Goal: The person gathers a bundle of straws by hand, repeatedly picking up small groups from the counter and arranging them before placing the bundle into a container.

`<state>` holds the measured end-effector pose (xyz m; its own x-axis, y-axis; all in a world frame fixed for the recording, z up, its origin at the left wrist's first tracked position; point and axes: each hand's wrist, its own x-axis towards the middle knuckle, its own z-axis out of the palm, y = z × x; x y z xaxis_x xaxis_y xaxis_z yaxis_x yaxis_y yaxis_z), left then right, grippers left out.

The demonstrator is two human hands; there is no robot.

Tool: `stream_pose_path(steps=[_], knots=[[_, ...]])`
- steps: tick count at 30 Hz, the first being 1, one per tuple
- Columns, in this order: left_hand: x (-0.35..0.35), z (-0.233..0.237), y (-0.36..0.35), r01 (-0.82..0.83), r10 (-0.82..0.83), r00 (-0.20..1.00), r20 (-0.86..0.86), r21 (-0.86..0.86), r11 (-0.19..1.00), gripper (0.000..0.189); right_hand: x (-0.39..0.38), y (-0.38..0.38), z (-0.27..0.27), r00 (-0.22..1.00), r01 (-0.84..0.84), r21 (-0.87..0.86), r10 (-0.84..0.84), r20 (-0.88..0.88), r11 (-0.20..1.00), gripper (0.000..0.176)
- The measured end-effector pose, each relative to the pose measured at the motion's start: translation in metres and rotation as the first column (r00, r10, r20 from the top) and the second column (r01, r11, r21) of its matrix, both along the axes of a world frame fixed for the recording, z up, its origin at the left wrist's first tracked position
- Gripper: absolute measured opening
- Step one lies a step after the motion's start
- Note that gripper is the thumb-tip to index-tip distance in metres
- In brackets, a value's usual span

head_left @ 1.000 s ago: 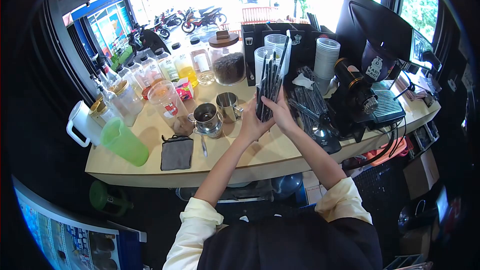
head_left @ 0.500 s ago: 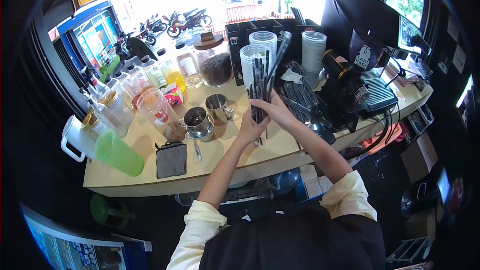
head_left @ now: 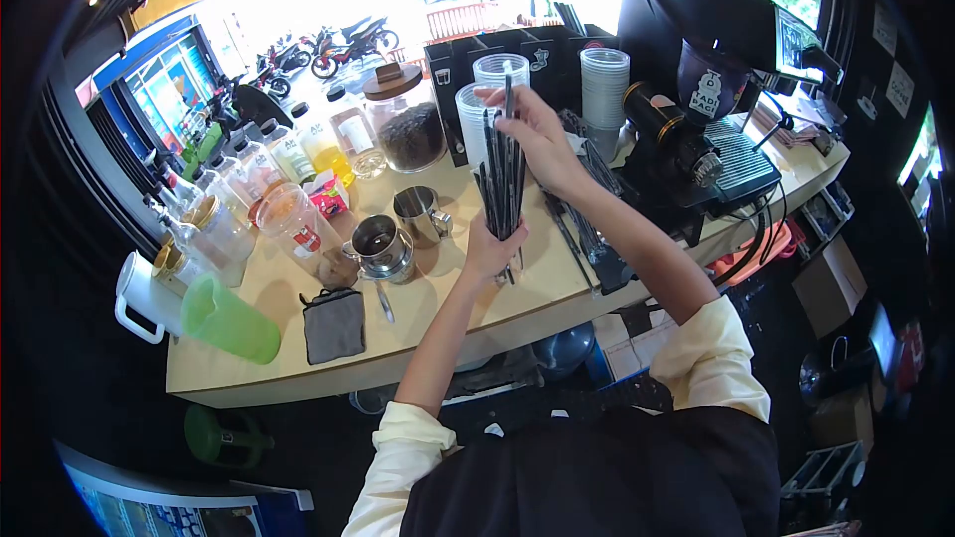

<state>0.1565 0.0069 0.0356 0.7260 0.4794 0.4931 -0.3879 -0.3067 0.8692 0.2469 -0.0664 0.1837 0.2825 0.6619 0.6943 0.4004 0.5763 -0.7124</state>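
A bundle of long, dark wrapped straws [head_left: 500, 184] stands nearly upright above the counter. My left hand [head_left: 494, 247] is closed around its lower part. At the top of the bundle, my right hand [head_left: 542, 139] pinches the upper end of one straw with thumb and fingers. Some straw ends poke out below my left fist. Just behind the bundle rise stacks of clear plastic cups [head_left: 469, 129], partly hidden by my right hand and the straws. More wrapped straws [head_left: 603, 177] lie on the counter to the right, partly behind my right forearm.
Two metal pitchers [head_left: 380, 249], a clear jug [head_left: 298, 229] and a folded grey cloth [head_left: 333, 326] sit left of my hands. Further left are a green pitcher [head_left: 234, 323] and several bottles. A coffee machine [head_left: 736, 179] and another cup stack [head_left: 605, 89] stand right.
My right hand has moved up from the lower part of the bundle to a straw's top end. My left hand stays around the bundle's base.
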Motion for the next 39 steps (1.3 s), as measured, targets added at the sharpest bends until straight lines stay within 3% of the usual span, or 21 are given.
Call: stream_pose_path(steps=[4, 7, 9, 10, 11, 13, 14, 16, 18, 22, 23, 24, 26, 28, 30, 32, 35, 37, 39], knots=[[0.0, 0.0, 0.001, 0.019, -0.019, 0.999, 0.039, -0.008, 1.0, 0.015, 0.0, 0.002, -0.007, 0.999, -0.005, -0.088, 0.009, 0.047, 0.996, 0.049], [-0.001, -0.001, 0.002, 0.065, -0.065, 0.998, 0.023, -0.006, 0.998, 0.016, -0.002, -0.003, 0.004, 0.992, 0.129, 0.052, -0.128, -0.022, 0.99, 0.057], [-0.002, -0.001, 0.002, 0.072, -0.072, 0.997, -0.002, 0.0, 0.997, 0.017, 0.001, -0.004, 0.015, 0.984, 0.081, 0.149, -0.103, 0.143, 0.986, 0.061], [-0.003, -0.002, 0.002, 0.079, -0.079, 0.997, -0.025, 0.007, 0.997, 0.017, 0.004, -0.006, 0.017, 0.942, 0.137, 0.092, -0.159, 0.295, 0.986, 0.055], [-0.003, -0.002, 0.002, 0.081, -0.081, 0.996, -0.03, 0.005, 0.997, 0.017, 0.004, -0.007, 0.015, 0.943, 0.14, 0.09, -0.16, 0.291, 0.986, 0.055], [-0.003, -0.001, 0.002, 0.103, -0.104, 0.993, 0.05, 0.033, 0.994, 0.019, 0.003, -0.008, 0.01, 0.845, 0.216, -0.061, -0.155, 0.511, 0.975, 0.041], [-0.004, -0.001, 0.002, 0.104, -0.105, 0.993, 0.049, 0.033, 0.994, 0.019, 0.003, -0.002, 0.0, 0.814, 0.18, 0.054, -0.179, 0.552, 0.982, 0.036], [-0.006, 0.0, 0.0, 0.126, -0.121, 0.99, 0.071, -0.074, 0.989, 0.02, 0.002, -0.002, -0.012, 0.789, 0.161, 0.045, -0.156, 0.594, 0.986, 0.034], [-0.006, -0.003, 0.003, 0.105, -0.101, 0.994, 0.051, -0.063, 0.993, 0.021, -0.004, -0.002, -0.023, 0.69, 0.155, 0.044, -0.14, 0.71, 0.987, 0.028], [0.0, -0.012, 0.012, 0.068, -0.069, 0.998, -0.009, -0.1, 0.993, 0.022, -0.012, -0.007, -0.026, 0.684, 0.214, 0.183, -0.281, 0.673, 0.959, 0.025], [0.0, -0.015, 0.014, 0.065, -0.067, 0.998, -0.012, -0.103, 0.993, 0.022, -0.009, -0.012, -0.022, 0.774, 0.253, 0.21, -0.328, 0.541, 0.944, 0.024], [-0.004, -0.008, 0.011, 0.062, -0.05, 0.997, 0.062, -0.212, 0.975, 0.022, -0.004, -0.017, -0.02, 0.843, 0.295, 0.23, -0.366, 0.395, 0.927, 0.022], [-0.005, -0.005, 0.016, 0.042, 0.01, 0.988, 0.157, -0.328, 0.944, 0.024, 0.018, -0.028, -0.037, 0.921, 0.367, -0.131, -0.341, 0.187, 0.921, 0.02], [-0.013, 0.002, 0.021, 0.009, 0.036, 0.989, 0.143, -0.301, 0.954, 0.025, 0.035, -0.037, -0.061, 0.81, 0.506, -0.338, -0.302, 0.503, 0.793, 0.016], [-0.019, 0.011, 0.019, -0.004, 0.043, 0.99, 0.133, -0.284, 0.959, 0.026, 0.044, -0.038, -0.105, 0.654, 0.686, -0.473, -0.182, 0.735, 0.554, 0.013], [-0.021, 0.015, 0.016, 0.011, 0.029, 0.99, 0.138, -0.28, 0.96, 0.026, 0.03, -0.043, -0.126, 0.498, 0.812, -0.401, -0.146, 0.855, 0.425, 0.015], [-0.023, 0.018, 0.013, 0.031, 0.005, 0.99, 0.139, -0.259, 0.965, 0.026, 0.026, -0.039, -0.155, 0.5, 0.799, -0.393, -0.139, 0.855, 0.456, 0.015], [-0.023, 0.017, 0.013, 0.039, -0.007, 0.991, 0.132, -0.242, 0.969, 0.026, 0.017, -0.033, -0.158, 0.476, 0.82, -0.411, -0.075, 0.876, 0.399, 0.014], [-0.025, 0.017, 0.014, 0.029, 0.008, 0.991, 0.135, -0.271, 0.962, 0.027, 0.011, -0.03, -0.159, 0.47, 0.801, -0.408, -0.039, 0.882, 0.439, 0.015]])
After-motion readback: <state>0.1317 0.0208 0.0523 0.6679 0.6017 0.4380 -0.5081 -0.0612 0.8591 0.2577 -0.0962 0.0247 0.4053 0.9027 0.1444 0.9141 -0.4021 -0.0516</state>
